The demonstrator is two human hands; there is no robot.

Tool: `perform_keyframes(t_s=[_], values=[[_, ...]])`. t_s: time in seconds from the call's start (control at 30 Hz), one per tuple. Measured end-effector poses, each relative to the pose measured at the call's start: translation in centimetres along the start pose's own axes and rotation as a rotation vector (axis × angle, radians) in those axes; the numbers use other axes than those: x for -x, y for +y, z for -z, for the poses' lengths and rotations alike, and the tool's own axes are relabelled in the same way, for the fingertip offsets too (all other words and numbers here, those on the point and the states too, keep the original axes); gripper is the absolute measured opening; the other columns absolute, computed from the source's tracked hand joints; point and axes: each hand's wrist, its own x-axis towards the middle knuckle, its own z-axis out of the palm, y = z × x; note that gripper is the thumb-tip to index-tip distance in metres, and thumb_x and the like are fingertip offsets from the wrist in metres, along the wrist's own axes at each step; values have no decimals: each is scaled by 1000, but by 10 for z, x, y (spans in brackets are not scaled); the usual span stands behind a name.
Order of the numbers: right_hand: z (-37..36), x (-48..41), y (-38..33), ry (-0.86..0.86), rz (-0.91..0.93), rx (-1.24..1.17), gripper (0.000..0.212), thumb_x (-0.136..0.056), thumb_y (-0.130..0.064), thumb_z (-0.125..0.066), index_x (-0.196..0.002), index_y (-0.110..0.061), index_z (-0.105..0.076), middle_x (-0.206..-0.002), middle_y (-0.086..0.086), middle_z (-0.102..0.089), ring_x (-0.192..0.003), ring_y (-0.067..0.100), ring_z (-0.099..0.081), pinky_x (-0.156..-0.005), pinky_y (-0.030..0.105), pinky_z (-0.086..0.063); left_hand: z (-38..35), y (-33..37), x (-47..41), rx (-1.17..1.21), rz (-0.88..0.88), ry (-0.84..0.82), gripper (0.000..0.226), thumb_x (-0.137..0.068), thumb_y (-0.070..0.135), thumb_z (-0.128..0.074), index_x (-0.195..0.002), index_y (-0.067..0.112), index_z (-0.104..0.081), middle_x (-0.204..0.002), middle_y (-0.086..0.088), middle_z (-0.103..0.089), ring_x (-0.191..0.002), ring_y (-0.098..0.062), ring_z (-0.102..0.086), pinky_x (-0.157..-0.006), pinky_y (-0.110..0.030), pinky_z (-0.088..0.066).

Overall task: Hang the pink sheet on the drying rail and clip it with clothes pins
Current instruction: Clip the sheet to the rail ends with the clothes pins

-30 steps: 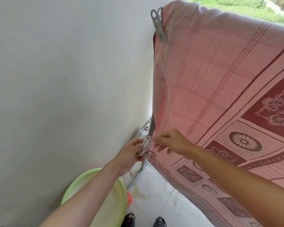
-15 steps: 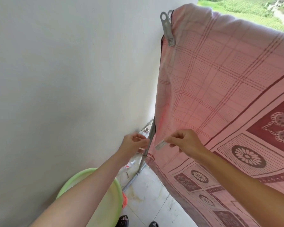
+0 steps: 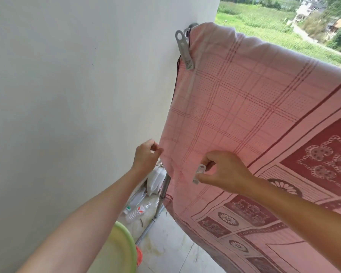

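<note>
Over the rail (image 3: pixel 191 26) at the top, the pink sheet (image 3: pixel 234 115) hangs down the near side, with 1 grey pin (image 3: pixel 184 50) clamping its upper left corner beside the wall (image 3: pixel 77 95). The right hand (image 3: pixel 226 172) pinches a 2nd pin (image 3: pixel 199 173) between thumb and fingertips, in front of the cloth near its left edge. The left hand (image 3: pixel 145 157) curls at that edge; whether it has hold of the hem I cannot tell. The cloth looks soft, light and floppy, so it is best taken by the hem and pulled flat before clipping. Most of the rail is hidden under the sheet, whose right side and bottom are cut off.
</note>
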Motion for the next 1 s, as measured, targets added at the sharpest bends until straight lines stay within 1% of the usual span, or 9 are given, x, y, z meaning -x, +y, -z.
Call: perform_keyframes(t_s=[0.17,0.23,0.33,0.47,0.6,0.7,0.8,0.87,1.0], values=[[8,-13,-27,-62,177,342,33,-77,-58,-66,-96,-31,-62,-93,-17,-63,-85,5,-59,-78,32,-52,-15,26,-24,450,274,-256,11,-82,-6,-51,-84,3,-57,-78,-13,-59,-71,-22,-54,-64,-31,-47],[12,-17,-32,-61,211,412,35,-78,-60,-63,-98,-32,-62,-94,-17,-62,-83,5,-58,-78,32,-51,-23,33,-34,437,303,-344,23,-79,0,-48,-94,2,-64,-87,-15,-64,-76,-22,-58,-69,-35,-49],[23,-21,-35,-50,228,462,35,-80,-61,-62,-99,-32,-61,-94,-17,-62,-83,5,-57,-76,30,-49,-27,33,-44,371,293,-440,23,-71,8,-45,-81,12,-65,-84,-9,-62,-77,-21,-55,-69,-36,-43],[33,-24,-36,-58,226,481,35,-81,-61,-62,-100,-32,-62,-94,-18,-63,-85,3,-58,-75,26,-50,-25,9,-51,318,356,-585,21,-61,24,-59,-79,20,-69,-101,0,-72,-106,-25,-62,-98,-53,-39],[32,-31,-46,-67,267,493,35,-82,-60,-62,-102,-31,-63,-95,-17,-63,-85,5,-59,-74,26,-49,-16,-7,-48,403,295,-514,31,-71,34,-72,-89,9,-69,-103,-9,-72,-105,-31,-66,-96,-58,-43],[27,-44,-60,-22,373,510,39,-84,-57,-57,-106,-25,-65,-98,-13,-66,-81,9,-61,-67,27,-46,-11,-12,-36,527,189,-339,6,-86,8,-65,-83,2,-67,-82,-14,-66,-77,-28,-64,-77,-40,-57],[26,-62,-79,144,538,584,48,-86,-57,-44,-104,-18,-66,-97,-3,-68,-81,18,-64,-63,30,-49,-19,-17,-19,632,140,-204,7,-90,1,-63,-86,-3,-66,-75,-13,-63,-66,-23,-59,-58,-30,-52],[22,-80,-88,218,625,725,45,-86,-51,-44,-99,-14,-66,-93,2,-69,-86,23,-64,-67,34,-49,-30,-21,-8,669,153,-175,8,-86,0,-66,-79,3,-66,-72,-12,-62,-64,-21,-57,-61,-31,-51],[9,-117,-96,150,598,1128,31,-86,-37,-48,-86,-9,-61,-85,11,-67,-85,32,-62,-79,42,-42,-50,-35,11,512,219,-132,14,-69,10,-74,-77,-1,-68,-63,-2,-58,-54,-8,-47,-53,-27,-41]])
